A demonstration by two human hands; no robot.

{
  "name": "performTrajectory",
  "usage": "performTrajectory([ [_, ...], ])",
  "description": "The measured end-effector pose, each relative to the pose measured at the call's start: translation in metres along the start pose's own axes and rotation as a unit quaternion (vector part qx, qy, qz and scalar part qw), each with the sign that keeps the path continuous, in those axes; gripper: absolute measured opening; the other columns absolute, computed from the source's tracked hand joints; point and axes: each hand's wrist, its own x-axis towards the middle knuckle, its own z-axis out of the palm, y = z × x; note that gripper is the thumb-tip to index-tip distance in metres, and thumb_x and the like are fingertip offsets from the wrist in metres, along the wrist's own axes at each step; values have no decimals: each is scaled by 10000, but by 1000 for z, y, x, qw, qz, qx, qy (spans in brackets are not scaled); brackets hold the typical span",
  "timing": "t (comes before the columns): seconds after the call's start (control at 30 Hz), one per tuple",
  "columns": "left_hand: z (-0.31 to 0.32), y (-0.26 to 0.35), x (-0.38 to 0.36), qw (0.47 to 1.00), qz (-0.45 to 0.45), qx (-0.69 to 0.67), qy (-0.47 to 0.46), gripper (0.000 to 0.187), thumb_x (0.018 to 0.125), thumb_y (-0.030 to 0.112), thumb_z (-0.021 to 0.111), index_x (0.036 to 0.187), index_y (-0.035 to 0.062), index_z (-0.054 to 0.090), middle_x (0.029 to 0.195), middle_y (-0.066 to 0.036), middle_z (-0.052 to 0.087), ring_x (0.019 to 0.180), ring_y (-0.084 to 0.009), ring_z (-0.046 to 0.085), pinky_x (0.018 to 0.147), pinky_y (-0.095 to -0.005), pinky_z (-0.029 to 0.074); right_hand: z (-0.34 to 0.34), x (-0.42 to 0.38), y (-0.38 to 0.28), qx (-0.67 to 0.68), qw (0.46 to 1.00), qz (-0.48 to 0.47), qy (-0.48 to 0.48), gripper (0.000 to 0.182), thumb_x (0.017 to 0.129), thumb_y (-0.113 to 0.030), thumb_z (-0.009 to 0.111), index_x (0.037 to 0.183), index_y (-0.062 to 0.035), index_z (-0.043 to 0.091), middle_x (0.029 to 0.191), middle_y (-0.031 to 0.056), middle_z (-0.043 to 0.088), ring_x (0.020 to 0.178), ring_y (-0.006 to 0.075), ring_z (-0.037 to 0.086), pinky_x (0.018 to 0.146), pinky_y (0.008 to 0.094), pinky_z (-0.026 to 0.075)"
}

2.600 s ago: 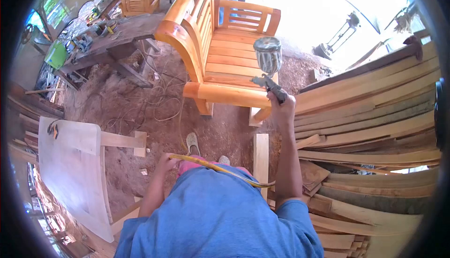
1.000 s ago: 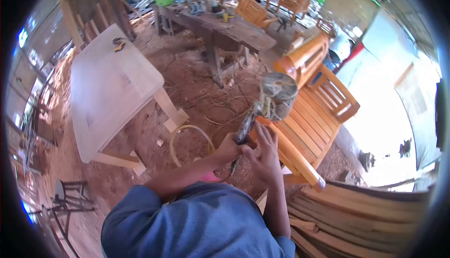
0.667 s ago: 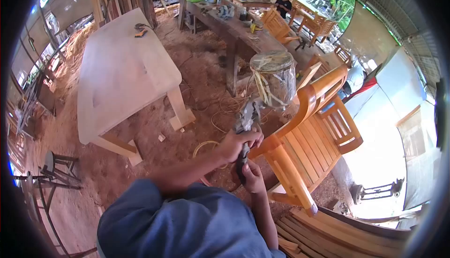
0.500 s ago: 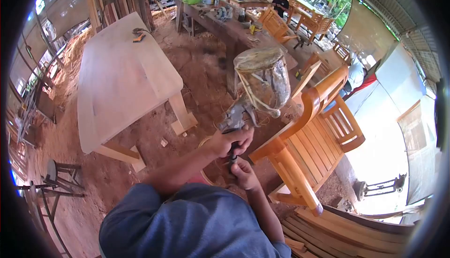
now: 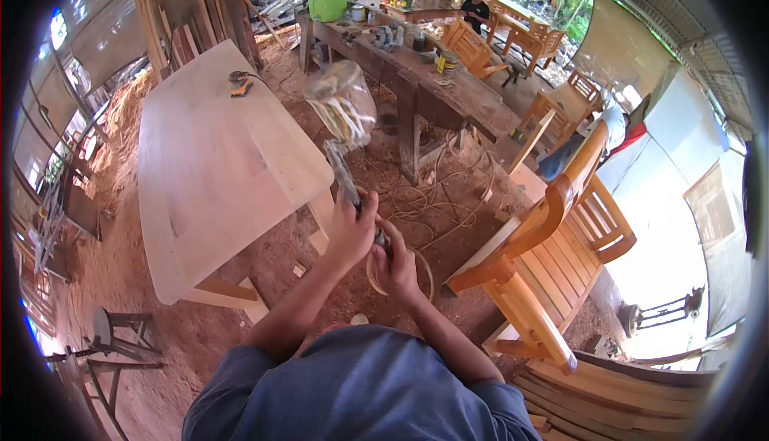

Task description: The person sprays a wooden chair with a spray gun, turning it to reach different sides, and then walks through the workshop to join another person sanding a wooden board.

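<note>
A spray gun (image 5: 343, 175) with a paint-smeared, see-through cup (image 5: 343, 108) on top is held out in front of my body, tilted to the left. My left hand (image 5: 354, 226) is wrapped round its grip. Just below, my right hand (image 5: 394, 265) closes on the dark lower end of the handle, where a pale hose (image 5: 431, 274) loops down. To the left of the gun stands a bare wooden tabletop (image 5: 228, 169) on legs.
A varnished wooden chair (image 5: 553, 261) stands close on my right. Ahead is a long dark workbench (image 5: 473, 104) with a green cooler (image 5: 327, 0). Hose coils lie on the dirt floor. One person (image 5: 475, 10) sits far back; another person (image 5: 554, 161) is partly hidden behind the chair.
Both hands have moved left with the spray gun, and its cup now tips left, farther from me. My view has shifted slightly, so the tabletop and chair sit lower.
</note>
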Motion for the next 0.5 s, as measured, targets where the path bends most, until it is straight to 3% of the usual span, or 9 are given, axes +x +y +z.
performTrajectory([
  [0.03, -11, -1, 9, 1000, 17, 16, -12, 283, 984, 305, 559, 981, 28, 504, 761, -55, 529, 681, -139, 551, 629, -288, 457, 6, 11, -7, 18, 998, -45, 34, 370, 938, -170, 599, 1279, -64, 502, 875, 245, 664, 773, 387, 688, 655, 393, 518],
  [0.07, -20, 1, 18, 999, 33, 31, -23, 300, 982, 310, 560, 987, 16, 497, 789, -85, 526, 706, -158, 538, 652, -297, 453, 11, 18, -7, -13, 997, -59, 41, 363, 946, -162, 596, 1288, -80, 510, 821, 193, 668, 670, 284, 679, 608, 353, 499],
  [0.1, -29, 4, 25, 997, 49, 47, -33, 318, 980, 314, 561, 994, 4, 491, 818, -115, 523, 730, -176, 525, 674, -307, 449, 16, 22, -7, -12, 999, -26, 29, 358, 944, -166, 602, 1281, -82, 517, 801, 173, 661, 642, 255, 656, 593, 336, 486],
  [0.13, -40, 29, 24, 996, 20, 59, -57, 305, 971, 314, 582, 1010, 22, 506, 829, -72, 520, 749, -144, 494, 693, -290, 430, 20, 25, -9, -12, 1000, 7, 17, 353, 942, -169, 608, 1274, -83, 524, 781, 153, 654, 615, 227, 632, 578, 319, 473],
  [0.23, -65, 24, 34, 988, 27, -98, -120, 303, 965, 326, 594, 1027, 40, 518, 848, -24, 515, 749, -102, 472, 670, -272, 410, 23, 33, -23, 15, 994, 106, -33, 336, 935, -148, 621, 1250, -61, 541, 758, 76, 627, 621, 99, 538, 567, 256, 434],
  [0.27, -70, 28, 36, 981, 15, -152, -122, 321, 965, 366, 589, 952, 49, 546, 825, 11, 514, 747, -69, 460, 660, -242, 391, 23, 34, -30, 29, 989, 138, -50, 330, 933, -136, 625, 1241, -49, 546, 756, 48, 618, 638, 50, 504, 569, 234, 422],
  [0.37, -92, 32, 43, 981, 97, -96, -138, 360, 977, 385, 557, 854, 47, 558, 760, 5, 510, 718, -65, 463, 628, -229, 380, 32, 35, -45, 38, 993, 101, -52, 327, 925, -154, 643, 1219, -46, 551, 727, 35, 615, 608, 31, 486, 532, 225, 394],
  [0.4, -94, 25, 41, 989, 66, -51, -118, 395, 984, 379, 533, 780, 41, 543, 696, 4, 500, 659, -77, 458, 582, -257, 382, 35, 35, -45, 43, 994, 86, -49, 326, 922, -159, 648, 1212, -44, 552, 729, 36, 617, 608, 35, 490, 533, 228, 397],
  [0.5, -79, 30, 30, 991, 126, -44, 15, 373, 981, 352, 530, 795, 28, 535, 667, -10, 497, 616, -96, 452, 552, -284, 377, 43, 35, -51, 57, 995, 68, -42, 322, 917, -173, 660, 1188, -35, 555, 733, 40, 623, 605, 45, 499, 535, 235, 404],
])
